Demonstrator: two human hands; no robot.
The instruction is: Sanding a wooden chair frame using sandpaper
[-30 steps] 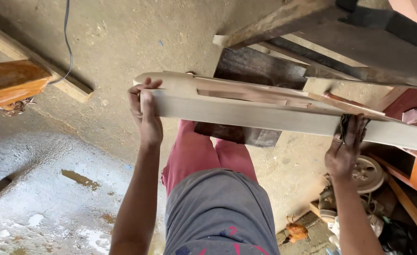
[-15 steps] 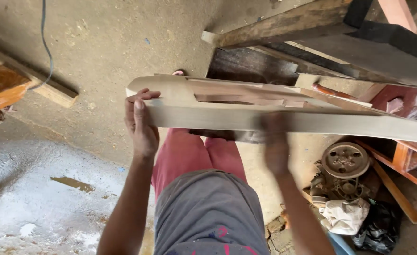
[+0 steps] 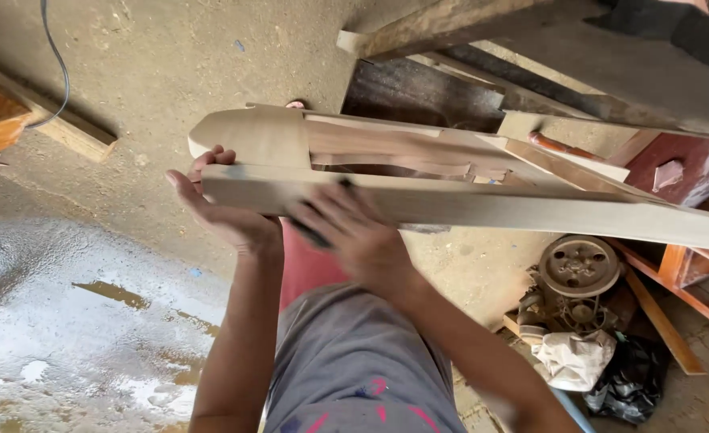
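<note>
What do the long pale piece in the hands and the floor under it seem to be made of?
The long pale piece looks like bare, unfinished wood: light tan, matt, with straight sawn edges and no shine of varnish. The left hand grips its end; the right hand lies on its side face over something dark. The floor seems to be rough concrete or packed earth: grey-brown, dusty, with a wet patch.

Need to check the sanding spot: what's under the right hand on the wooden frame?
The right hand presses something dark onto the pale wooden frame; only its edges show, and the wood beneath is hidden.
</note>
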